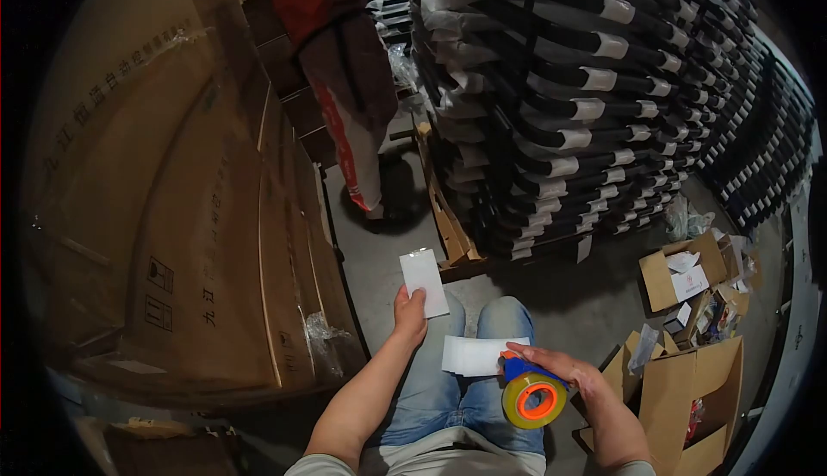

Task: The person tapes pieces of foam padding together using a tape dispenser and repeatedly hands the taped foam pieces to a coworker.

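My left hand [411, 314] grips a flat white rectangular piece [425, 278] near its lower edge, the thumb lying on its face. A tape dispenser [522, 367] with a blue body, an orange hub and a roll of yellowish tape [512, 405] is in my right hand [564, 366]. Its fingers lie over the top of the dispenser and partly hide it. Across my thighs rests a second white piece [469, 356], slightly curved, its right end touching or just under the dispenser's front. I cannot tell which. What the white pieces are made of is unclear.
Large cardboard boxes [172, 209] wall the left side. Ahead, black bent parts with white wrapping [594, 110] stand in a tall stack on a pallet. A person [349, 88] in an orange top stands beside it. Open cartons [689, 381] with packaging lie at my right.
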Demonstrator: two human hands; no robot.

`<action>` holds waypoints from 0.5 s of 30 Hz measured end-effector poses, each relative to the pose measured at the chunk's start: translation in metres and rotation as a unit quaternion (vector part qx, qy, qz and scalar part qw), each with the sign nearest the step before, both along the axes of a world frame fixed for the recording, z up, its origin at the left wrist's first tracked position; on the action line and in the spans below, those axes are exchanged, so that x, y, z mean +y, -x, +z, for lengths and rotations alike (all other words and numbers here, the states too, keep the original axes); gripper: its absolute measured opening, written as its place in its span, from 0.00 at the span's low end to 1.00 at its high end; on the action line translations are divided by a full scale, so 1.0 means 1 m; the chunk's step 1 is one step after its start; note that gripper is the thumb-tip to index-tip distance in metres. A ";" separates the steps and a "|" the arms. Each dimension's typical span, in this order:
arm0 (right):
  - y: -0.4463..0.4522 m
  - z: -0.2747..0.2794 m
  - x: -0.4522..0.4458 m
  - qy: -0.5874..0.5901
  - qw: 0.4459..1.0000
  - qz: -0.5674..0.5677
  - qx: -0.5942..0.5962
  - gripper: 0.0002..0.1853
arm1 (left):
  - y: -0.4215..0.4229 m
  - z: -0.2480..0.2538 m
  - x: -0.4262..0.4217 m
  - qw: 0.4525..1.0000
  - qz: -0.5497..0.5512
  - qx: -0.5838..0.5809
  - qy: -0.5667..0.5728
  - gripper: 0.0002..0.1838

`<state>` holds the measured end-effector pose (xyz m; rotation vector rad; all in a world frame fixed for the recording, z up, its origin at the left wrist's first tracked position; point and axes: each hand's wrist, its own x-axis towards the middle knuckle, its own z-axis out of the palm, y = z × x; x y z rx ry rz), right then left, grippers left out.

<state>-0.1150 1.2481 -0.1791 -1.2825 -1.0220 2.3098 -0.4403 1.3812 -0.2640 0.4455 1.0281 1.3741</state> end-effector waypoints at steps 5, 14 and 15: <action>0.001 -0.002 0.000 -0.003 1.000 -0.028 0.010 0.36 | 0.000 -0.001 0.001 1.000 0.006 -0.012 0.001 0.17; 0.001 -0.003 -0.001 0.009 0.999 -0.041 0.028 0.36 | 0.000 0.004 -0.001 1.000 0.003 -0.020 0.010 0.16; -0.002 -0.007 -0.002 0.010 0.999 -0.040 0.028 0.36 | 0.000 0.004 -0.001 1.000 0.001 -0.022 0.008 0.16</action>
